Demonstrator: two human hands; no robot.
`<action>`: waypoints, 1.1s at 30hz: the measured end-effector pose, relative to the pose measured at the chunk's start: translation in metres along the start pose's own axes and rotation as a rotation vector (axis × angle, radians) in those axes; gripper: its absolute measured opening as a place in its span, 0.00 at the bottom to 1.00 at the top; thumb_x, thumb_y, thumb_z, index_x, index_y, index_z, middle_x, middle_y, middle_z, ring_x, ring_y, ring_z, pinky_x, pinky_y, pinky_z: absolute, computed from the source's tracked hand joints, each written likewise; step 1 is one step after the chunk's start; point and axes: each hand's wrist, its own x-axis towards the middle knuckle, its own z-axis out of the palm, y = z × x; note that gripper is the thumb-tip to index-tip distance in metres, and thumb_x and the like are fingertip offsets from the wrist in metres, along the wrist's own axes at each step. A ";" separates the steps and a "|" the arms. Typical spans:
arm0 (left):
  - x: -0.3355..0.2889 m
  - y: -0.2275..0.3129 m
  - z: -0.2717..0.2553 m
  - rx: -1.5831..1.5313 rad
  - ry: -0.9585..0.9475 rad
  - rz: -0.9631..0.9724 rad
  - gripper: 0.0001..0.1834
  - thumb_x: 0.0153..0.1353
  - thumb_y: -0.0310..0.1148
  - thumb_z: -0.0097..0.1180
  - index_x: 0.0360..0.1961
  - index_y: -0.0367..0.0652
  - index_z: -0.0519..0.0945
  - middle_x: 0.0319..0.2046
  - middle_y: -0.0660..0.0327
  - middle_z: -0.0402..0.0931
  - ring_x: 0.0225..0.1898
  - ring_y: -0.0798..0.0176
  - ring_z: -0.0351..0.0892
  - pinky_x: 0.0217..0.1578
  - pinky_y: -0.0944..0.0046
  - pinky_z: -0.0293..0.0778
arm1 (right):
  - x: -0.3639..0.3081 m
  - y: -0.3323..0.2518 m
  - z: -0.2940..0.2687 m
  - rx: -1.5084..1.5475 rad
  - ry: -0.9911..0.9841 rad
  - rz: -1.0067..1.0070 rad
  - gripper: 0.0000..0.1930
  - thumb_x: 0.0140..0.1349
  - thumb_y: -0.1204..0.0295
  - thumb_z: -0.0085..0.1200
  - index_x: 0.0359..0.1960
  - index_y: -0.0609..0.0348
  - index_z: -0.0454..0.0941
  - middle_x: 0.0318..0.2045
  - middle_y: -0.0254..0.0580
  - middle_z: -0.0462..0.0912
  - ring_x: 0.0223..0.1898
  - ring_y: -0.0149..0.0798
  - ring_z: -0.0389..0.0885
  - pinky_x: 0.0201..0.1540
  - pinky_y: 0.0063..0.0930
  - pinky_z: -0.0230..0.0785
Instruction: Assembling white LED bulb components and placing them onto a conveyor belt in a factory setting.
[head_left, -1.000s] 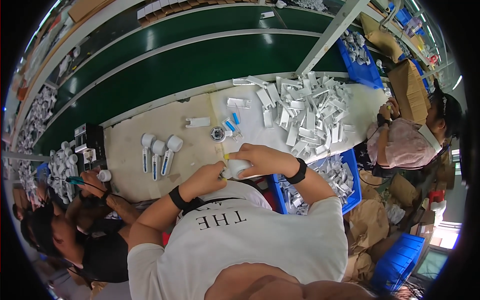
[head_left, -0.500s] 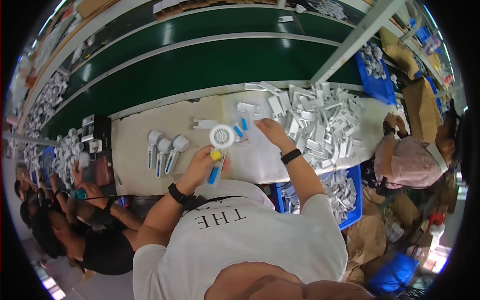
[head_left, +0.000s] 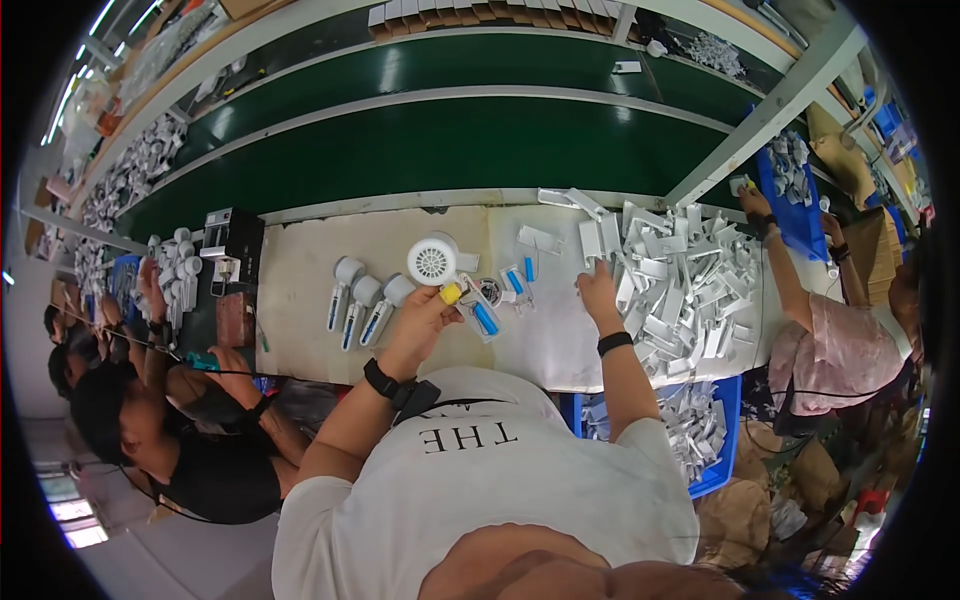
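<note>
My left hand [head_left: 425, 322] is closed around a small handheld fan [head_left: 432, 260], near the neck. The fan has a round white grille, a yellow part [head_left: 450, 294] below it and an opened handle with a blue cylindrical cell [head_left: 485, 318] inside. My right hand [head_left: 597, 292] is at the left edge of a heap of white plastic shells [head_left: 680, 290]; its fingers look apart, with nothing visible in them. Between the hands lie blue cells [head_left: 516, 280] with thin wires and a loose white shell [head_left: 540, 239].
Three white fans [head_left: 360, 310] lie left of my left hand. A black machine [head_left: 232, 245] stands at the table's left end. A blue crate [head_left: 728, 440] of white parts sits below the front edge. Co-workers are at both sides; the green conveyor [head_left: 450, 140] runs behind.
My right hand has moved right, from near the blue cells to the shell heap. The left hand still holds the fan, its handle now turned toward the right. The view has shifted.
</note>
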 end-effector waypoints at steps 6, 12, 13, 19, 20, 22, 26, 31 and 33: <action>0.001 -0.010 0.008 -0.074 0.068 0.093 0.13 0.61 0.34 0.47 0.44 0.40 0.73 0.41 0.61 0.75 0.38 0.70 0.74 0.36 0.70 0.70 | -0.065 -0.110 -0.060 0.856 -0.194 -0.399 0.29 0.47 0.65 0.60 0.51 0.64 0.65 0.39 0.45 0.76 0.38 0.40 0.76 0.40 0.30 0.69; -0.007 -0.016 0.019 -0.211 0.020 0.027 0.14 0.60 0.32 0.48 0.47 0.40 0.70 0.42 0.62 0.74 0.41 0.68 0.74 0.42 0.66 0.70 | -0.092 -0.163 -0.087 0.367 0.073 -0.619 0.31 0.43 0.69 0.61 0.51 0.60 0.65 0.45 0.53 0.73 0.49 0.49 0.71 0.48 0.34 0.67; -0.008 -0.013 0.023 -0.262 0.009 0.028 0.15 0.59 0.32 0.49 0.48 0.41 0.70 0.42 0.63 0.73 0.42 0.67 0.74 0.42 0.66 0.70 | -0.091 -0.165 -0.088 0.347 0.119 -0.672 0.30 0.43 0.70 0.61 0.51 0.60 0.65 0.46 0.52 0.72 0.48 0.49 0.71 0.48 0.33 0.67; -0.010 -0.021 0.041 -0.235 0.015 0.076 0.17 0.60 0.31 0.46 0.51 0.42 0.66 0.45 0.63 0.69 0.44 0.69 0.70 0.43 0.66 0.68 | -0.095 -0.172 -0.092 0.409 0.135 -0.639 0.30 0.41 0.72 0.60 0.51 0.60 0.65 0.48 0.51 0.71 0.46 0.48 0.73 0.47 0.33 0.68; -0.012 -0.024 0.038 -0.233 -0.012 0.072 0.17 0.60 0.31 0.46 0.51 0.42 0.66 0.45 0.63 0.69 0.44 0.69 0.70 0.43 0.66 0.68 | -0.097 -0.173 -0.095 0.453 0.096 -0.587 0.31 0.41 0.72 0.59 0.51 0.60 0.65 0.48 0.51 0.71 0.46 0.48 0.73 0.46 0.33 0.68; -0.007 -0.028 0.032 -0.078 0.007 0.157 0.16 0.59 0.30 0.46 0.49 0.40 0.67 0.45 0.64 0.69 0.45 0.69 0.69 0.44 0.66 0.68 | -0.097 -0.169 -0.081 0.441 0.130 -0.605 0.32 0.43 0.71 0.58 0.53 0.61 0.63 0.48 0.52 0.71 0.44 0.49 0.73 0.46 0.34 0.67; -0.004 -0.019 0.031 -0.050 0.058 0.258 0.13 0.59 0.30 0.49 0.45 0.38 0.71 0.35 0.67 0.72 0.29 0.77 0.67 0.27 0.75 0.63 | -0.098 -0.170 -0.069 0.544 0.182 -0.671 0.32 0.44 0.69 0.57 0.54 0.62 0.62 0.49 0.52 0.70 0.45 0.50 0.72 0.49 0.34 0.65; -0.011 0.005 0.014 -0.147 0.012 0.338 0.13 0.59 0.31 0.48 0.44 0.35 0.70 0.43 0.55 0.72 0.43 0.64 0.73 0.44 0.64 0.69 | -0.108 -0.147 -0.081 0.846 -0.461 -0.134 0.21 0.57 0.54 0.48 0.41 0.61 0.72 0.31 0.44 0.77 0.31 0.37 0.76 0.31 0.26 0.67; -0.010 0.007 0.015 -0.158 -0.022 0.352 0.14 0.59 0.32 0.48 0.44 0.35 0.70 0.43 0.55 0.72 0.43 0.62 0.73 0.45 0.63 0.69 | -0.116 -0.151 -0.070 0.968 -0.380 -0.124 0.22 0.58 0.51 0.45 0.36 0.61 0.72 0.27 0.42 0.77 0.28 0.34 0.74 0.29 0.24 0.65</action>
